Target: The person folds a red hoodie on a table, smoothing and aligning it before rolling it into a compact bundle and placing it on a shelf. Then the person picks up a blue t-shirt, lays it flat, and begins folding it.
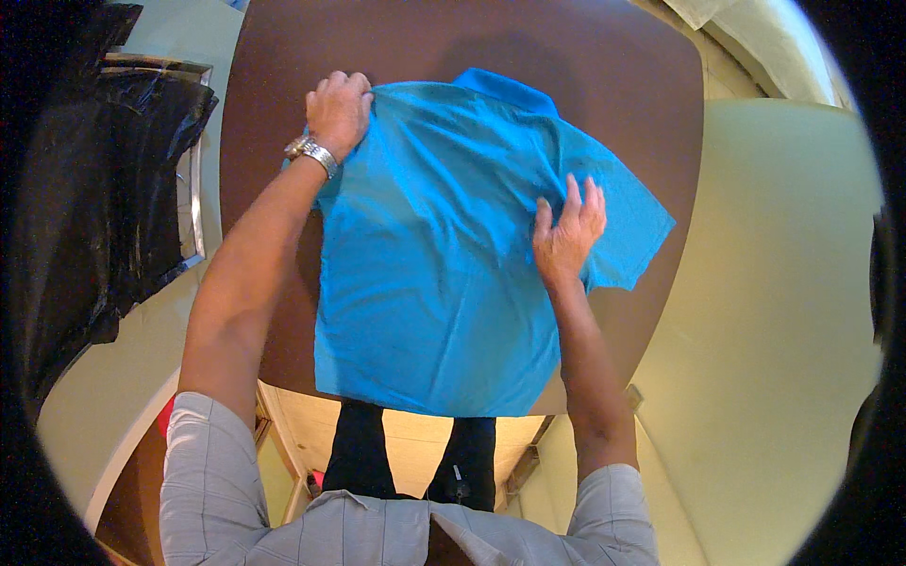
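A blue short-sleeved collared shirt lies spread on a brown table, its darker blue collar pointing away from me and its hem at the near table edge. At the shirt's upper left shoulder, my left hand has its fingers curled on the cloth, pinching it; a metal-band wristwatch is on that wrist. My right hand rests on the shirt near the right sleeve, fingers apart, holding nothing. Soft creases run across the body of the shirt. The left sleeve is mostly hidden beneath my left hand and forearm.
Black plastic sheeting hangs at the left beside a metal-framed opening. A pale green wall or panel stands close on the right. Whitish cloth or sheeting is at the upper right. My legs are below the near table edge.
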Available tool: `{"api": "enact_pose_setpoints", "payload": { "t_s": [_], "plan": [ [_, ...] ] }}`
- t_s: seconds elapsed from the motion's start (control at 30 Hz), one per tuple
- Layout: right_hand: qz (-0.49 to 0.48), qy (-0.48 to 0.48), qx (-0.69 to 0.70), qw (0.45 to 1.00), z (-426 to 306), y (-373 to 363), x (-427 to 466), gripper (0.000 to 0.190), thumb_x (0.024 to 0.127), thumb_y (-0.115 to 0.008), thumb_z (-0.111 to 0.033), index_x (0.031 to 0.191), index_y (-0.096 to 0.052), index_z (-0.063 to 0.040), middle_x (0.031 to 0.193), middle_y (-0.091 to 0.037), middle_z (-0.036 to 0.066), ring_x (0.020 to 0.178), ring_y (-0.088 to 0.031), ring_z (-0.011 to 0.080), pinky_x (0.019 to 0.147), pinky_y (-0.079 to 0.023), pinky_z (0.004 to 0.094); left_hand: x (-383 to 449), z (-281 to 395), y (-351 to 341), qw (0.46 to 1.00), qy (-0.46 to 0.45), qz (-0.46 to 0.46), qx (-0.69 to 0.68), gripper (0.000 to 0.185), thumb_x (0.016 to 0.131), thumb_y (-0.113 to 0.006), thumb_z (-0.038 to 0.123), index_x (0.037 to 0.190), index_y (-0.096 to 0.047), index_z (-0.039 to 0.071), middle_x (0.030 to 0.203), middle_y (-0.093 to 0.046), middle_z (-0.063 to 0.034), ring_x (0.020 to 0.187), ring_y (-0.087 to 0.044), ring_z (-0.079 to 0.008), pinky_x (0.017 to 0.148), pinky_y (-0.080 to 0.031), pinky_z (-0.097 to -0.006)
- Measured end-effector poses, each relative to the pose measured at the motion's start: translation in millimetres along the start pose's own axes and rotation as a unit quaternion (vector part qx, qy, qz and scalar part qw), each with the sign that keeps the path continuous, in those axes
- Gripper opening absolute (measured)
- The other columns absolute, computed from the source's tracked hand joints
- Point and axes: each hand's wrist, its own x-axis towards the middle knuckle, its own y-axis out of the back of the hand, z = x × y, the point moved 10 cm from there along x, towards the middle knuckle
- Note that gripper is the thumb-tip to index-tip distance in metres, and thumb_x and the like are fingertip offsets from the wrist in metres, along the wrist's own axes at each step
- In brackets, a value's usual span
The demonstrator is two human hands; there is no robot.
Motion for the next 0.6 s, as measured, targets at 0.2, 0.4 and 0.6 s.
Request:
{"api": "enact_pose_setpoints", "payload": {
  "t_s": [0.2,0.4,0.6],
  "plan": [
    [-0.041,0.044,0.007,0.998,-35.7,-44.7,47.3,0.062,0.098,-0.077,-0.039,0.155,-0.061,-0.020,0.163,-0.051,0.020,0.154,-0.042,0.0453,0.124,-0.031,0.0665,-20.2,-3.8,24.1,0.984,-0.082,0.157,-0.037,0.036,0.103,-0.074,0.027,0.135,-0.070,0.011,0.139,-0.069,-0.0173,0.132,-0.063,-0.0392,0.113,-0.048,-0.0559],
    [-0.029,0.033,-0.040,0.998,-35.9,-61.4,46.9,0.059,0.099,-0.076,-0.040,0.153,-0.063,-0.019,0.163,-0.051,0.019,0.154,-0.041,0.0449,0.125,-0.030,0.0674,-139.6,61.6,6.0,0.974,-0.205,0.026,-0.092,0.058,0.097,-0.079,0.029,0.150,-0.064,0.011,0.169,-0.047,-0.0246,0.157,-0.044,-0.0440,0.129,-0.032,-0.0629],
    [-0.029,0.050,-0.017,0.998,-37.2,-60.6,39.6,0.059,0.097,-0.077,-0.040,0.151,-0.066,-0.018,0.162,-0.052,0.019,0.153,-0.043,0.0446,0.126,-0.031,0.0670,-181.4,28.9,-13.8,0.983,-0.159,0.004,-0.095,0.068,0.097,-0.079,0.034,0.157,-0.059,0.010,0.176,-0.038,-0.0250,0.163,-0.035,-0.0451,0.131,-0.025,-0.0680]
  ]
}}
